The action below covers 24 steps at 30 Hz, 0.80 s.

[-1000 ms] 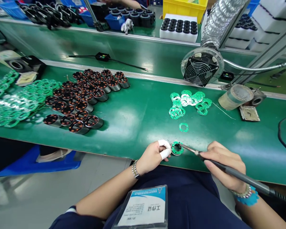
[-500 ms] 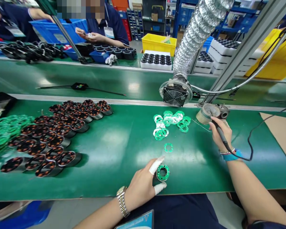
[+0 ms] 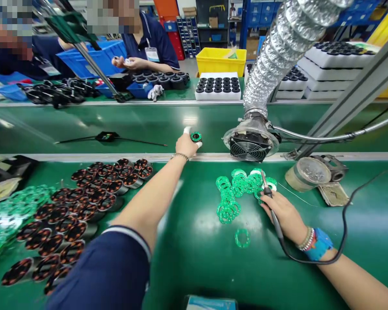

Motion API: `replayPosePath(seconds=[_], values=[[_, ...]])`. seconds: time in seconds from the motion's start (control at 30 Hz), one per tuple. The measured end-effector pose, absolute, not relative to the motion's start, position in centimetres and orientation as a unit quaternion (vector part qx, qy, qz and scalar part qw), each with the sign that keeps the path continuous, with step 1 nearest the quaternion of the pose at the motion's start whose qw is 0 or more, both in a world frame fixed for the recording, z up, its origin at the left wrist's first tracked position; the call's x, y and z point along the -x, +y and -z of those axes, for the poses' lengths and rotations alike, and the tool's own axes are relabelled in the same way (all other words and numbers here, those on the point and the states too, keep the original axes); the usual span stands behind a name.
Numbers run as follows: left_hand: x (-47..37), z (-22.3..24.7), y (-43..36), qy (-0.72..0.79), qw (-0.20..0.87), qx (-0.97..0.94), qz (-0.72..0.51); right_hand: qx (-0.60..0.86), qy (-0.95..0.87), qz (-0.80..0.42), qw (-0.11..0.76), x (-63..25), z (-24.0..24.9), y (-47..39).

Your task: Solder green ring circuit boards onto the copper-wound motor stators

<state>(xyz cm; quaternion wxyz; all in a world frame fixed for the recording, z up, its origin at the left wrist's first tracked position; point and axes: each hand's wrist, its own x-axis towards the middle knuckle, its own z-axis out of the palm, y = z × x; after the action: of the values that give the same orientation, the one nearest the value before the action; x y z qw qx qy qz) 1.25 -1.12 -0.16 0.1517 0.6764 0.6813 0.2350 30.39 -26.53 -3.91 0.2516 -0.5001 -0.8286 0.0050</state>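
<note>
My left hand [image 3: 186, 145], white covers on its thumb and a finger, reaches far forward over the green belt and grips a round part with a green ring board on top [image 3: 196, 137]. My right hand [image 3: 283, 213] is closed around a soldering iron [image 3: 273, 211], whose tip points up beside the green ring boards [image 3: 226, 193]. A single green ring [image 3: 242, 237] lies apart, nearer to me. Black cylinders with copper windings [image 3: 78, 230] stand in rows on the left of the green table.
A fan with a silver duct [image 3: 249, 146] hangs at the belt's near edge. Behind my right hand stands a round tin [image 3: 307, 173]. Green boards [image 3: 6, 215] are heaped at far left. Across the belt, a person [image 3: 151, 38] works beside a white tray [image 3: 218, 87].
My left hand has carried the round part from the near table edge forward to the belt. The right hand has moved left with the iron, away from the tin. The view has shifted.
</note>
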Motion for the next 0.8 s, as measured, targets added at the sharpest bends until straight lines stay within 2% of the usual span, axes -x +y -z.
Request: replayPosePath(seconds=[0.13, 0.27, 0.37, 0.47, 0.53, 0.67, 0.8], values=[[-1.5, 2.0, 3.3, 0.701, 0.180, -0.651, -0.229, 0.523, -0.812, -0.008, 0.259, -30.1, 4.3, -26.3], [-0.5, 1.5, 1.3, 0.697, 0.139, -0.663, -0.235, 0.526, -0.810, -0.021, 0.259, -30.1, 4.1, -26.1], [1.4, -0.2, -5.6, 0.627, 0.083, -0.743, -0.219, 0.522, -0.811, -0.017, 0.264, -30.2, 4.0, -26.0], [4.0, -1.3, -15.4, 0.512, 0.074, -0.844, -0.140, 0.510, -0.816, -0.014, 0.273, -30.4, 4.2, -25.5], [6.4, -1.4, -21.7, 0.497, 0.053, -0.859, -0.112, 0.493, -0.825, 0.000, 0.278, -30.6, 4.6, -25.0], [13.6, -1.3, -30.1, 0.638, -0.037, -0.758, -0.131, 0.464, -0.836, 0.027, 0.292, -30.7, 4.9, -24.1], [19.9, -0.8, -33.3, 0.742, -0.076, -0.657, -0.114, 0.463, -0.822, 0.042, 0.328, -29.9, 3.5, -24.9]])
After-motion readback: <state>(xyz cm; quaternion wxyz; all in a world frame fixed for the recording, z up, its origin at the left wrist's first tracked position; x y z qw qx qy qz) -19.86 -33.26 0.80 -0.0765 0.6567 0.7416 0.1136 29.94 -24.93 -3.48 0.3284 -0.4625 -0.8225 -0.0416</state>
